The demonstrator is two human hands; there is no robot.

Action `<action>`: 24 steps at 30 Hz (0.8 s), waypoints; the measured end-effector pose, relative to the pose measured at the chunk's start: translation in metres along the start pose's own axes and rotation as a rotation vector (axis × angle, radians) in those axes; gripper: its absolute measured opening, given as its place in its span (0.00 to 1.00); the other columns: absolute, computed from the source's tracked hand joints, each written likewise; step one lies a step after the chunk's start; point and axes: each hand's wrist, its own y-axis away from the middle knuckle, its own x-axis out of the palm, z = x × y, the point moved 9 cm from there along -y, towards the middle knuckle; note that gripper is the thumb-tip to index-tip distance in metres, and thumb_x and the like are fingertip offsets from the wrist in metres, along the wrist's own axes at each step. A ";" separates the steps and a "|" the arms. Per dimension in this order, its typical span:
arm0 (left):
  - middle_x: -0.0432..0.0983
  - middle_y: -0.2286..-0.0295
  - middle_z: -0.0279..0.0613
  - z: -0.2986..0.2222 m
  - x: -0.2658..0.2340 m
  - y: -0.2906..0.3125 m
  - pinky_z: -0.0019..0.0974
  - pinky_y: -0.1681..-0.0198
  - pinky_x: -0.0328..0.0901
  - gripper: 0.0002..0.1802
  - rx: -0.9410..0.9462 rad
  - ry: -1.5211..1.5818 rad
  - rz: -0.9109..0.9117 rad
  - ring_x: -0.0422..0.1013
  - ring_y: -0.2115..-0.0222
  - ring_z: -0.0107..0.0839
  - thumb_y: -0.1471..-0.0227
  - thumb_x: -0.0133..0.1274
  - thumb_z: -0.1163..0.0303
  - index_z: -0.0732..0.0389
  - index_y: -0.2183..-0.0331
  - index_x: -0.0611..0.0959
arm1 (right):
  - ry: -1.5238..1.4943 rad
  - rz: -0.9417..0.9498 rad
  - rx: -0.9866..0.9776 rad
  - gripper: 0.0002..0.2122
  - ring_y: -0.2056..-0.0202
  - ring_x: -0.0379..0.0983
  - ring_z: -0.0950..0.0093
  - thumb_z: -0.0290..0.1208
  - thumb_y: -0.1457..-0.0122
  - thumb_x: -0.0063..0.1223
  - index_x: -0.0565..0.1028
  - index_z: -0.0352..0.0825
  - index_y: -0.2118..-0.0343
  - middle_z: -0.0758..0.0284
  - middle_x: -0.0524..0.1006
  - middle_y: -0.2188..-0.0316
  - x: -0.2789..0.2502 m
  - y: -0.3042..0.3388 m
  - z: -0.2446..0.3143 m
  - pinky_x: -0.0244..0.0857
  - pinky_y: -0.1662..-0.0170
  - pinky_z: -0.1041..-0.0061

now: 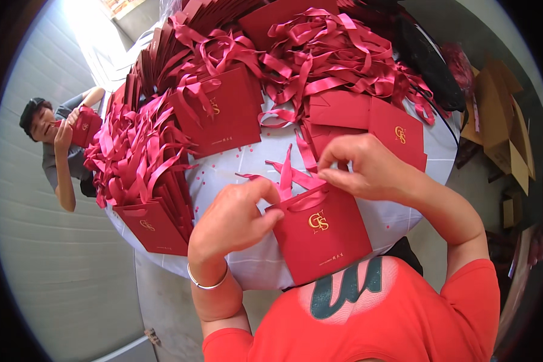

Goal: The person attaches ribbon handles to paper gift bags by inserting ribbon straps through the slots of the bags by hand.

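A red paper gift bag (327,236) with a gold emblem lies at the table's near edge, against my shirt. Pink ribbons (287,169) come out of its top edge. At the bag's upper left, my left hand (232,217) is curled, its index finger against the ribbon and its thumb by the bag's side. What its other fingers hold is partly hidden. My right hand (365,169) pinches ribbon at the upper right of the bag, thumb and index finger close together.
Red bags with ribbons stand in a row at left (154,226); another bag (214,114) lies beyond. Flat red bags (398,130) lie at right, under a ribbon heap (344,54). Across the table, a person (72,139) holds a red item. Cardboard boxes (498,120) stand at right.
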 end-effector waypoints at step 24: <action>0.75 0.85 0.46 0.075 0.028 -0.023 0.38 0.76 0.67 0.13 -0.506 0.013 -0.005 0.72 0.83 0.33 0.56 0.61 0.64 0.66 0.80 0.82 | 0.013 0.050 -0.090 0.12 0.68 0.75 0.65 0.28 0.52 0.66 0.76 0.33 0.65 0.63 0.74 0.67 0.017 0.034 -0.008 0.70 0.67 0.68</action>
